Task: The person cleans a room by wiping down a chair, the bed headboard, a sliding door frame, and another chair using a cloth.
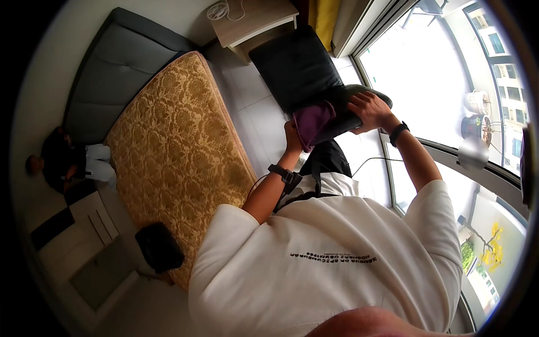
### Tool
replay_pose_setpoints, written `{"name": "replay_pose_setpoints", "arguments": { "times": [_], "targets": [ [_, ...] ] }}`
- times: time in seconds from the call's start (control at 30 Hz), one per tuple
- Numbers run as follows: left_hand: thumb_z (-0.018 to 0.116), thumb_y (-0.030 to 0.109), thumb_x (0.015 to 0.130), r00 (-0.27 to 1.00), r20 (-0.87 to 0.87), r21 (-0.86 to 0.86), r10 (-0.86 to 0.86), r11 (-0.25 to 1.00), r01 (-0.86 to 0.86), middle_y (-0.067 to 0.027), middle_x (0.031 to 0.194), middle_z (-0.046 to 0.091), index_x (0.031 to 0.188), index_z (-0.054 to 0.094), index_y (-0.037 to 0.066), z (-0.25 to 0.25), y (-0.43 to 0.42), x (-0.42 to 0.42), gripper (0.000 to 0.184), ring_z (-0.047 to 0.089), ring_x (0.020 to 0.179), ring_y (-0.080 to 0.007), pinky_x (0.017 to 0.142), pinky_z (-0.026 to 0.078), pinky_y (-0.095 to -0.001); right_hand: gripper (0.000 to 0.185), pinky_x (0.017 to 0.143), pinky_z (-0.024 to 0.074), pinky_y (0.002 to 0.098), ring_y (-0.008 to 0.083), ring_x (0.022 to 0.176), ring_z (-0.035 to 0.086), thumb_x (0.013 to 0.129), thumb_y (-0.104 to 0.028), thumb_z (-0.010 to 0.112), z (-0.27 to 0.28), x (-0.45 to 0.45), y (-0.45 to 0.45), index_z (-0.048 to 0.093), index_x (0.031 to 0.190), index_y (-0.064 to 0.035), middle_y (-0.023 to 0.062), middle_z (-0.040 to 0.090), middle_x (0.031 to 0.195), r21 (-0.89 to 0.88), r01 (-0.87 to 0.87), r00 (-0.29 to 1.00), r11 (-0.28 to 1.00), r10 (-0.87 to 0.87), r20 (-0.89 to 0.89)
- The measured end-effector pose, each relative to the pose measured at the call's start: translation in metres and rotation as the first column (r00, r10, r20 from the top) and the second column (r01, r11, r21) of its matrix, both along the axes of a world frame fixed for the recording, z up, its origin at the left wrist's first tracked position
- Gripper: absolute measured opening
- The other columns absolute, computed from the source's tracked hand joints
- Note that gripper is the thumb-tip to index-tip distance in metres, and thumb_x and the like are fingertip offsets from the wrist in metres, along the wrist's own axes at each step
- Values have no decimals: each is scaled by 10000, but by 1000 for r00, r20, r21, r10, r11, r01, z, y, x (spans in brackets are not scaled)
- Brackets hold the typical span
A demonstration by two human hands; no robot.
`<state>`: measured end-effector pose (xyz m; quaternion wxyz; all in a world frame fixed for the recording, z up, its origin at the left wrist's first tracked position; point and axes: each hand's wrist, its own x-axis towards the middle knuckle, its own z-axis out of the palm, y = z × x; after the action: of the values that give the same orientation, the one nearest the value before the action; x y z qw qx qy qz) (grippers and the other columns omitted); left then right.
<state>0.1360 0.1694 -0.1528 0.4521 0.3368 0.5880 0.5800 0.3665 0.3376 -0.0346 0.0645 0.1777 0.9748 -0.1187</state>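
A black chair with a smooth padded surface stands in front of me. My right hand lies over the top edge of its backrest, fingers bent round it. A purple cloth hangs against the near part of the backrest. My left hand is closed on the cloth's left edge; part of the fingers is hidden behind it. Both wrists carry black bands.
A bare patterned mattress with a grey headboard is at the left. A person sits beyond it. A black bag rests at its lower edge. A small table stands at the top; large windows line the right.
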Motion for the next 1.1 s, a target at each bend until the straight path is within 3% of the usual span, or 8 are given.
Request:
{"name": "replay_pose_setpoints", "arguments": {
  "times": [0.23, 0.33, 0.43, 0.57, 0.7, 0.83, 0.9, 1.1],
  "targets": [
    [613, 99, 930, 769, 637, 9, 53, 997, -77, -163, 1080, 720, 1171, 657, -25, -108, 17, -24, 275, 711, 938, -235, 791, 577, -356, 662, 930, 509, 415, 283, 1001, 622, 663, -544, 776, 4, -1, 1, 616, 1108, -81, 96, 605, 996, -11, 12, 994, 1000, -10, 108],
    [601, 182, 934, 993, 109, -17, -39, 999, 41, -188, 1009, 732, 1112, 691, -12, -146, 20, -46, 278, 717, 910, -239, 767, 565, -358, 608, 825, 494, 383, 259, 918, 608, 664, -565, 766, -6, 3, 0, 602, 984, -74, 77, 561, 905, 74, -18, 995, 997, 25, -93],
    [623, 221, 897, 981, 31, -395, -192, 899, 189, -193, 954, 735, 1055, 716, 3, -91, 15, -56, 284, 723, 880, -253, 759, 548, -360, 613, 814, 497, 393, 267, 901, 612, 658, -559, 773, -11, 9, 0, 613, 982, -64, 83, 573, 900, 79, -38, 987, 996, 50, -151],
    [675, 210, 835, 863, -135, -354, -488, 837, 418, -155, 1004, 733, 1073, 707, -14, 48, 7, -42, 329, 702, 897, -220, 814, 535, -348, 618, 829, 505, 403, 276, 897, 617, 651, -552, 778, -1, 7, 1, 632, 998, -62, 91, 588, 906, 129, -29, 980, 991, 54, -190],
    [732, 225, 807, 636, -508, -162, -581, 789, 593, -165, 1271, 633, 1228, 630, -10, 73, -8, -36, 493, 603, 1178, -258, 1035, 452, -370, 597, 807, 499, 396, 272, 884, 625, 637, -539, 773, -3, 5, 1, 646, 966, -58, 92, 606, 884, 46, -22, 985, 999, 29, -171],
    [742, 321, 840, 759, -284, -108, -586, 806, 582, -138, 1278, 623, 1298, 569, -20, 69, 1, -40, 597, 600, 1163, -229, 1019, 463, -349, 594, 806, 499, 406, 279, 876, 626, 632, -534, 773, -4, 5, 4, 649, 971, -62, 93, 608, 891, -3, -22, 991, 1000, 21, -135],
    [730, 385, 872, 784, 256, -207, -565, 760, 616, -106, 1240, 634, 1337, 525, -34, 54, 11, -40, 658, 598, 1126, -185, 1009, 462, -323, 590, 807, 496, 415, 287, 867, 627, 627, -530, 779, -2, 2, 3, 643, 966, -67, 96, 603, 884, 102, -31, 967, 994, 55, -247],
    [626, 287, 937, 798, -90, -224, -596, 793, 567, -125, 893, 731, 1161, 677, 77, -21, 47, -50, 311, 696, 847, -223, 774, 538, -378, 614, 854, 467, 404, 278, 953, 604, 610, -521, 812, 10, -6, 0, 608, 982, -78, 91, 597, 999, -65, 68, 998, 996, -67, 20]
  ]
}}
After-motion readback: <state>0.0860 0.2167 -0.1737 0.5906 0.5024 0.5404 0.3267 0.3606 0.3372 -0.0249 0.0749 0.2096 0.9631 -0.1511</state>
